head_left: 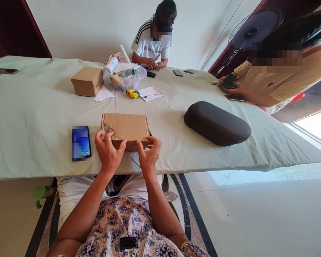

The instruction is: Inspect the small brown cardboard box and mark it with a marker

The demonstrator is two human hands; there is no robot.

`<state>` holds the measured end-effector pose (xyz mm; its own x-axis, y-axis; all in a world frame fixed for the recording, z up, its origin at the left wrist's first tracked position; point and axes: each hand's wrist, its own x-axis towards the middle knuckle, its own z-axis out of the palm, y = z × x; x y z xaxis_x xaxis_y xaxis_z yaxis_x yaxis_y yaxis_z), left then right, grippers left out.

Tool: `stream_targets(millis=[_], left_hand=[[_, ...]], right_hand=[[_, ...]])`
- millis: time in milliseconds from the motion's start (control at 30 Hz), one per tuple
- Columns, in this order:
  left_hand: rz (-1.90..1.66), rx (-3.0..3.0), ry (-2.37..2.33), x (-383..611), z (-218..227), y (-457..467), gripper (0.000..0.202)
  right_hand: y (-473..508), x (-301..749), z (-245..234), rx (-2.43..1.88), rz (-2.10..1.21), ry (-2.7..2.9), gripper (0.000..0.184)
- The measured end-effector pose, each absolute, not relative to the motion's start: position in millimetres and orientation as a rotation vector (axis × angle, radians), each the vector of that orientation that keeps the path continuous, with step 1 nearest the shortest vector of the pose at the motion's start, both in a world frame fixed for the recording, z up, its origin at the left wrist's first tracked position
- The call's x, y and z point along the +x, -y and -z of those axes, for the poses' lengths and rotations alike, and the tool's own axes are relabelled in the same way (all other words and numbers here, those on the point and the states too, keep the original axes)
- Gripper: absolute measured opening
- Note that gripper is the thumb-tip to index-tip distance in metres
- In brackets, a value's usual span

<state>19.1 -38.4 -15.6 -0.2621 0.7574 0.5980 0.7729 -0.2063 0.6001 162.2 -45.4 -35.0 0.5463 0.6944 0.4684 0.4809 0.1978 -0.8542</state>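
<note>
A brown cardboard box with scribbled dark lines on its left end rests on the cloth-covered table in front of me. My left hand grips its near left corner, thumb on the front edge and fingers curled over the left side. On the near right corner, my right hand has its thumb against the front edge and its fingers around the right side. The box looks closed; its underside is hidden. Left of it lies a phone with a lit blue screen.
A dark oblong case sits to the right. Farther back stand another cardboard box, a clear plastic basin of items, a yellow tape measure and a printed sheet. Two people sit across the table and at its right.
</note>
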Motion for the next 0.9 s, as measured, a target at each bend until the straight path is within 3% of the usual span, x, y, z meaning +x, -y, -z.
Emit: stream_targets(millis=[233, 467, 900], left_hand=[[1.514, -1.942, 1.933, 19.0, 16.9, 39.8, 0.043], [1.544, -1.912, 1.897, 16.0, 21.0, 36.4, 0.032], [1.560, -1.895, 1.879, 15.9, 22.0, 33.9, 0.032]], right_hand=[[43.6, 164.3, 33.9, -1.409, -0.287, 1.036, 0.044], [44.0, 168.0, 32.5, -1.348, -0.343, 1.000, 0.026], [42.5, 167.4, 34.0, -1.337, -0.335, 0.994, 0.027]])
